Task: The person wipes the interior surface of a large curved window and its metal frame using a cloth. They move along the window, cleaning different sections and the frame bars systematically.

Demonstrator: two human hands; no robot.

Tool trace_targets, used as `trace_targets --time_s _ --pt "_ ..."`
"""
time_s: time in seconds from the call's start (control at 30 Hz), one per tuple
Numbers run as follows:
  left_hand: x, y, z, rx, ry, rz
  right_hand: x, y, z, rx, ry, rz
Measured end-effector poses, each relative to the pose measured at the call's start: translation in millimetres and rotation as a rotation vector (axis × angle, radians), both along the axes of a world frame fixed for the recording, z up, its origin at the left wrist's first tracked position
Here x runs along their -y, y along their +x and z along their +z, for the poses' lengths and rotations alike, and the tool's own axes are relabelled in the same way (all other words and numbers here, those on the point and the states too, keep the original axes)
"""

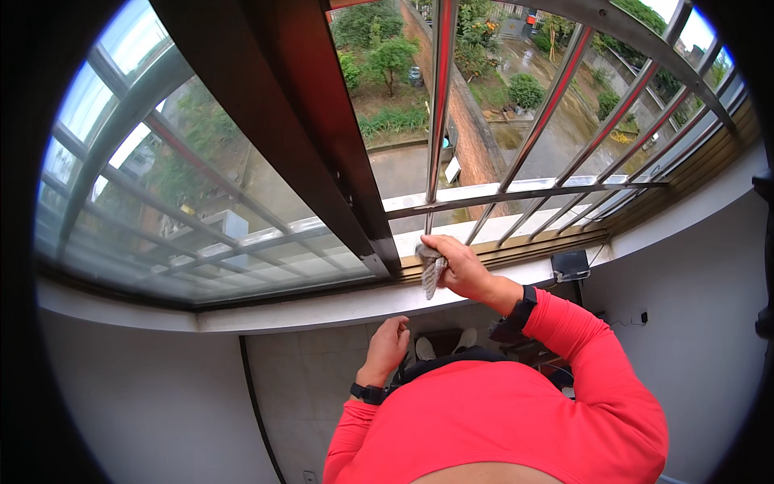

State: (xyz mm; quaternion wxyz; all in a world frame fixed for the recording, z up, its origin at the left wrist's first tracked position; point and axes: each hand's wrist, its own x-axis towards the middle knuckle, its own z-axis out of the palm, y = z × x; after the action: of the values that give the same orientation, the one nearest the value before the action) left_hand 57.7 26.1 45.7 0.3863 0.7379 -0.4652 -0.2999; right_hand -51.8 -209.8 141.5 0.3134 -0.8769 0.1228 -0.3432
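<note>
My right hand (467, 266) grips a bunched grey cloth (432, 273) at the lower end of an upright metal bar (436, 121) of the window grille. Whether the cloth touches the bar cannot be made out. Beneath it run the gold-coloured sliding tracks (532, 245) of the window and the white sill (357, 302). To the left rises the dark frame (338, 151) of a sliding glass pane (242, 230). My left hand (387, 345) hangs below the sill in front of my body, its fingers loosely curled; nothing shows in it.
A small black box (570, 265) with a cable sits on the sill at the right. My shoes (425, 349) stand on a dark support above the tiled floor (302, 375). Outside the grille are a brick wall (471, 142), shrubs and a wet paved yard.
</note>
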Motion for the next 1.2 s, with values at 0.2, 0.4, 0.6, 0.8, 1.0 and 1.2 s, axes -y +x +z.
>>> trace_targets --time_s 0.2,0.4,0.6,0.8,1.0,1.2 --pt "-1.9 4.5 1.1 0.0 -0.046 0.031 16.0 45.5 40.7 0.199 -0.12 -0.069" --pt "-7.4 0.7 -3.9 -0.006 -0.061 0.024 31.1 111.2 34.3 -0.019 0.08 -0.079" --pt "-8.4 -0.9 -6.4 -0.045 0.024 0.029 53.5 103.5 24.3 -0.215 0.077 0.194" --pt "9.3 0.7 -2.0 -0.013 -0.06 -0.009 21.5 65.3 17.7 -0.332 -0.577 -0.029" --pt "27.9 21.3 12.6 0.051 -0.156 0.098 15.3 28.9 17.2 -0.283 -0.615 -0.097" --pt "71.9 28.9 25.5 -0.019 -0.281 0.093 35.7 -12.1 45.6 -0.163 0.066 -0.187"
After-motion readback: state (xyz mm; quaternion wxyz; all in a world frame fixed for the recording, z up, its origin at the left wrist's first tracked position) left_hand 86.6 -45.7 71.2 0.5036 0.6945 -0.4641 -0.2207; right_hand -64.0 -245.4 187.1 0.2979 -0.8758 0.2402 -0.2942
